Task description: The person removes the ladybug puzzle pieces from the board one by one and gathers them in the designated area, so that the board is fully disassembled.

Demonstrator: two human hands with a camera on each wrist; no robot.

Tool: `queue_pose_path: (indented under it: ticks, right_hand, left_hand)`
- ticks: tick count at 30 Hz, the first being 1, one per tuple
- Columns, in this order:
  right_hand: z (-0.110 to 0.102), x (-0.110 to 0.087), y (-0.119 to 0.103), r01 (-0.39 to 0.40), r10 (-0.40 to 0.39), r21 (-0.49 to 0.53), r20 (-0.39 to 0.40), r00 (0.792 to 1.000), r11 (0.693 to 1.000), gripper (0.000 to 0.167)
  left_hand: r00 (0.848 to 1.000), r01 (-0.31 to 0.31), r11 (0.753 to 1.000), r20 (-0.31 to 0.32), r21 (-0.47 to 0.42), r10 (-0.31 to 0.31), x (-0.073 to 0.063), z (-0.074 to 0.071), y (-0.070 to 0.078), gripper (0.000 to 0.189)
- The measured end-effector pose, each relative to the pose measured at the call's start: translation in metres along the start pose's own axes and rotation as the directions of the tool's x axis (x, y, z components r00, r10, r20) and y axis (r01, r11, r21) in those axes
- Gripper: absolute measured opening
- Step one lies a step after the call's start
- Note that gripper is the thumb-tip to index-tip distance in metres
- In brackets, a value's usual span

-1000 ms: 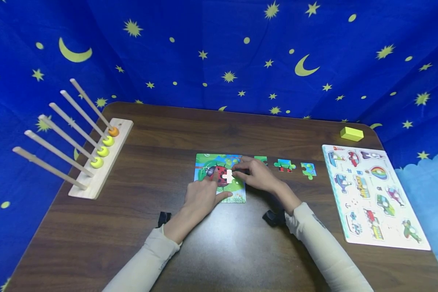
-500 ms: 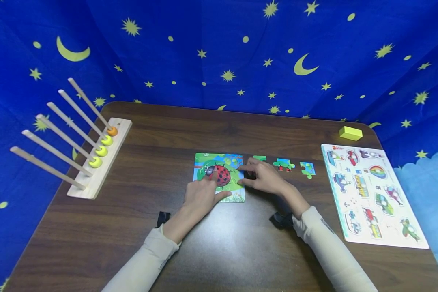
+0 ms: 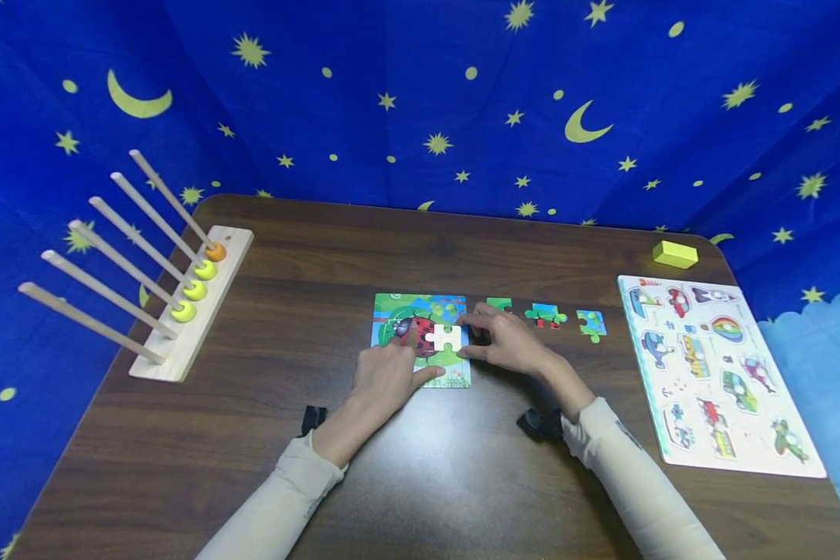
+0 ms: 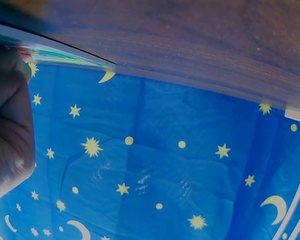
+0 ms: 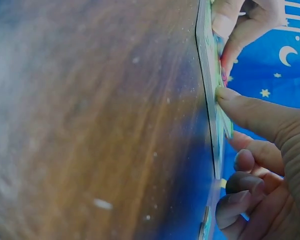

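Observation:
A square ladybug jigsaw board [image 3: 385,307] lies flat on the table. My left hand [image 3: 388,373] rests on it, index finger extended onto the ladybug and thumb on the lower part. Beside the ladybug sits a puzzle piece [image 3: 448,337] whose top looks white, perhaps from glare. With thumb and finger, my right hand [image 3: 507,340] pinches the right edge of that piece. The right wrist view shows this piece [image 5: 225,121] tilted up from the board near the thumb tip. In the left wrist view, only part of the left hand [image 4: 10,125] shows.
Loose puzzle pieces lie right of the board: one [image 3: 498,303] partly behind the right hand, another [image 3: 546,315], and a third [image 3: 591,324]. A picture board [image 3: 721,381] and yellow block [image 3: 675,255] stand at the right. A wooden peg stand [image 3: 196,311] with rings is at the left.
My right hand has drawn back slightly to the right. The piece area showed partly white, then ladybug colours, and now a full white piece shape. The left hand has stayed put.

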State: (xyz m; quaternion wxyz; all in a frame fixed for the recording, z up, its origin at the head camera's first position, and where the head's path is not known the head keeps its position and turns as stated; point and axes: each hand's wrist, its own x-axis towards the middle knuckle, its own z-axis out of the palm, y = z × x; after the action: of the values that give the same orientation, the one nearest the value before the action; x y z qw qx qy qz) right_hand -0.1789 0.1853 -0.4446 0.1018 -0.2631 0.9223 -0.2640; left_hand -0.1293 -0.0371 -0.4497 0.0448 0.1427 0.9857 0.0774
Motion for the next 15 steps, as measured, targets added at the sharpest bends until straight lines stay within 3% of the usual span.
queue_pose_path:
  ticks: [7,15]
  right_hand:
    - [0.0027,-0.0017,-0.0039,0.035,-0.041,-0.099,-0.066,0.997,0.994,0.045]
    - [0.0044,-0.0030,-0.0048,0.020,-0.038,-0.170,-0.103,0.994,0.985,0.044]
  left_hand:
    - [1.000,0.008,1.000,-0.005,-0.008,-0.008,-0.0008,0.0001,0.0001,0.089]
    - [0.999,-0.008,1.000,-0.039,-0.011,0.008,-0.0014,0.0022,-0.0003,0.090]
